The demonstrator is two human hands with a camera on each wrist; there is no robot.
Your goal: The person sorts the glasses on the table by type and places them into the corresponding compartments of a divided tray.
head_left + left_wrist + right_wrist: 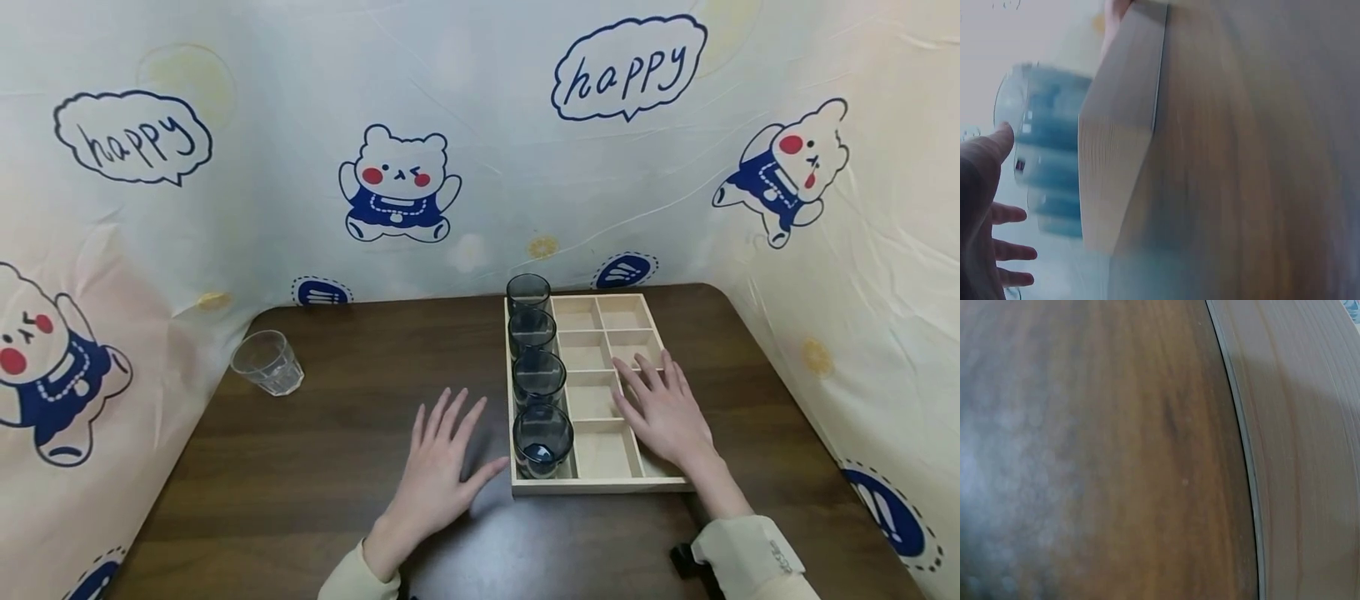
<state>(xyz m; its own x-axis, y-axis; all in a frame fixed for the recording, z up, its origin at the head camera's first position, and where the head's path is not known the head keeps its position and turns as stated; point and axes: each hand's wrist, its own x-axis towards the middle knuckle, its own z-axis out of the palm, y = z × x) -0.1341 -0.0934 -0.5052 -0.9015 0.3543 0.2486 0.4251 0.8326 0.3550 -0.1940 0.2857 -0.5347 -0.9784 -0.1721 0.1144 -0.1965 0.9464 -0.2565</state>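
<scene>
A light wooden tray (600, 487) divided into compartments lies on the table, and several dark tinted glasses (543, 437) stand in its left column. My left hand (435, 479), fingers straight and spread, is left of the tray's front corner and holds nothing. In the left wrist view that hand (985, 187) shows beside the tinted glasses (1054, 112) and the tray's outer wall (1110, 181). Over the right column lies my right hand (663, 417), its fingers extended and nothing in its grasp. The right wrist view shows only the tray's side (1300, 475) and the tabletop.
One clear glass (270, 364) stands far off at the table's back left. The dark wooden table (300, 483) extends around the tray. Behind and beside it hangs a pale cloth (480, 108) printed with bears and lettering.
</scene>
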